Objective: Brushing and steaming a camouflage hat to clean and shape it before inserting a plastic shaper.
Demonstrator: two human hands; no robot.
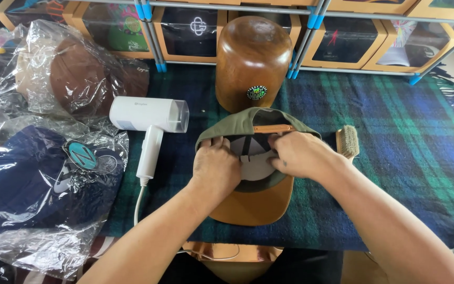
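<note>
Olive-green cap with tan leather brim (253, 202) lies upside down mid-bench, near the front edge, opening up so the inside is reachable. Left hand (216, 171) and right hand (298, 155) both pinch its white card insert (253, 163). Wooden hat block (252, 60) stands behind; white steamer (151, 118) lies left.

Right side: open plaid blanket (395, 158) is seen beyond the brush (348, 141); a hand could be passed there freely.
Behind: the way is blocked by the wooden hat block (252, 60), just beyond the cap (256, 197), and by shelved boxes (342, 42) further back.
Left side: a narrow lane of blanket is left between the cap and the white hair dryer (151, 123); its cord (137, 202) trails toward the near edge.
Far left: the room is filled by bagged caps (43, 179) in crinkled plastic.
Centre: the cap is covered by both hands, left hand (216, 168) and right hand (298, 155).
</note>
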